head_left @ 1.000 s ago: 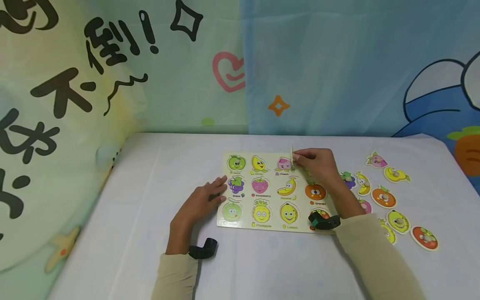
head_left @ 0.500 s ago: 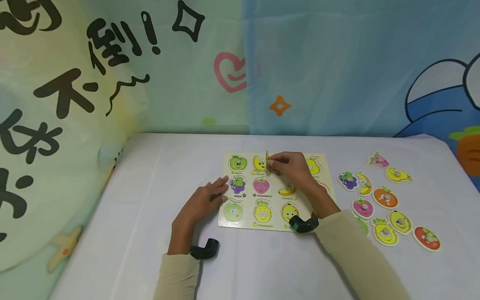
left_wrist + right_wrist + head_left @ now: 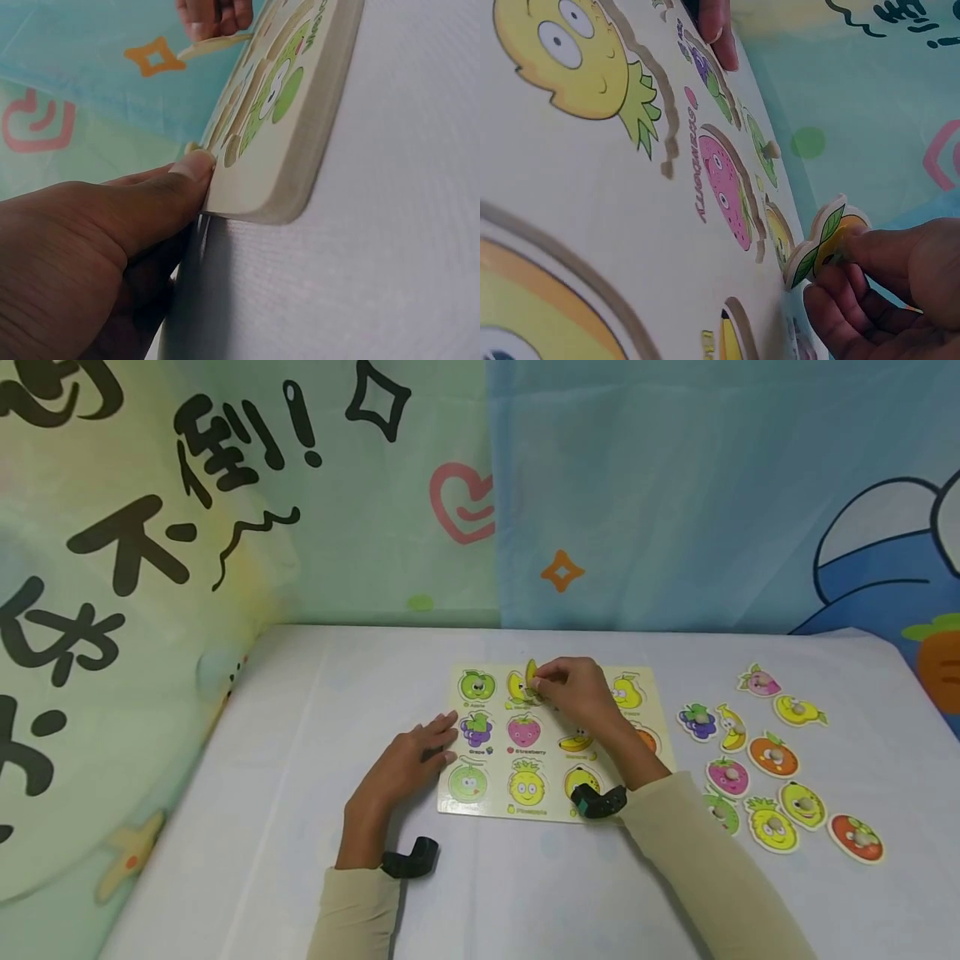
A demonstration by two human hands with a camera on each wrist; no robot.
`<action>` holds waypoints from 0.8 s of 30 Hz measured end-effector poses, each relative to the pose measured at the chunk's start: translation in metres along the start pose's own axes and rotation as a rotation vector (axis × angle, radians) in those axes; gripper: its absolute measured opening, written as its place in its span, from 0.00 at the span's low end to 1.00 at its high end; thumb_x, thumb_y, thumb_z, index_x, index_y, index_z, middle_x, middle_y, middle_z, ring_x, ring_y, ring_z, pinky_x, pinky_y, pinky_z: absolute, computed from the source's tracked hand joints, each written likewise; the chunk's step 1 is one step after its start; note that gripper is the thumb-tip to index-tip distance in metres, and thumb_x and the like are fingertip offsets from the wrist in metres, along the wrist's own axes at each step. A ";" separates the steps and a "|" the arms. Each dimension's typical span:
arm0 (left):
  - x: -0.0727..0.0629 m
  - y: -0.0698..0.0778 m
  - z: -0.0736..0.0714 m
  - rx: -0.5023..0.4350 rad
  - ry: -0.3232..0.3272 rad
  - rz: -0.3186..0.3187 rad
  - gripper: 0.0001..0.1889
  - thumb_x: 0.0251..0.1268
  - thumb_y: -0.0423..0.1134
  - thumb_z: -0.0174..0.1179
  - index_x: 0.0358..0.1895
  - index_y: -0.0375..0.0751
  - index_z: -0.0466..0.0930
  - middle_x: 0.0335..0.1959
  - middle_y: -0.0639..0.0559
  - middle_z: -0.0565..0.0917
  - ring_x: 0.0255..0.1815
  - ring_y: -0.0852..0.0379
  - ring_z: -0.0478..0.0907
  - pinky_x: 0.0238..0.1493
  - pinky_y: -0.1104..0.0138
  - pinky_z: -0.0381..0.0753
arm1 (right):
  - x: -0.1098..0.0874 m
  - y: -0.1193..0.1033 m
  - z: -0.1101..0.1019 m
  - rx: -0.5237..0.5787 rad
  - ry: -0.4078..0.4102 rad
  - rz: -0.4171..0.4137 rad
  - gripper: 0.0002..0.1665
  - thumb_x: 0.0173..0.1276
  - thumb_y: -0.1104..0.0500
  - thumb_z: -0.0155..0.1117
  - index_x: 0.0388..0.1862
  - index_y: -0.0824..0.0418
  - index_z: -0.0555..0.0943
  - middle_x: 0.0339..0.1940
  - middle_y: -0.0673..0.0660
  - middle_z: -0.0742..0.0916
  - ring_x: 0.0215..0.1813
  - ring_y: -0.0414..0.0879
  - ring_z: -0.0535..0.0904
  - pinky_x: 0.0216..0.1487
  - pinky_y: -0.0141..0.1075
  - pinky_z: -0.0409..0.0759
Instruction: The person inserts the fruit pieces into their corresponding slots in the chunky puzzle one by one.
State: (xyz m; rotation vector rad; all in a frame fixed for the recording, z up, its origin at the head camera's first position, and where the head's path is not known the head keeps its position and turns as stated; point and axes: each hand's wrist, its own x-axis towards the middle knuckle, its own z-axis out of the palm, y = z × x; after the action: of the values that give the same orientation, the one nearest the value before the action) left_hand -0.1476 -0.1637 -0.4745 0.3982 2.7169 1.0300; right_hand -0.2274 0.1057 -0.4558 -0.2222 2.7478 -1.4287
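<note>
While a board (image 3: 553, 781) is touched at its left edge, a yellow fruit piece (image 3: 829, 236) is pinched above it

Although it is seen nearly edge-on from the head, the yellow fruit piece is shown with green leaves in the right wrist view. It is held tilted at the board's top row, beside the yellow fruit picture (image 3: 516, 687) second from the left; whether the board is touched by it cannot be told. The piece is caught between thumb and fingertips in the closed grip of the right hand (image 3: 577, 689). In the left hand (image 3: 411, 758) the grip is relaxed, and the board's edge is met by its extended fingers. On the white-covered table (image 3: 315, 718), loose fruit pieces (image 3: 774, 755) are scattered right of the board.
</note>
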 end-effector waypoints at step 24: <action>0.000 -0.001 0.000 -0.027 0.004 0.004 0.23 0.67 0.39 0.62 0.65 0.43 0.74 0.71 0.63 0.65 0.75 0.53 0.55 0.74 0.56 0.53 | 0.012 -0.011 0.018 -0.157 -0.065 0.070 0.09 0.68 0.59 0.65 0.42 0.63 0.86 0.38 0.57 0.85 0.42 0.50 0.77 0.46 0.44 0.77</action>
State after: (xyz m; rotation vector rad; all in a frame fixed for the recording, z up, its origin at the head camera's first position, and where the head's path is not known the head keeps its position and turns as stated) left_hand -0.1474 -0.1640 -0.4751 0.3968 2.7040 1.0688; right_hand -0.2359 0.0826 -0.4567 -0.1720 2.7863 -1.1694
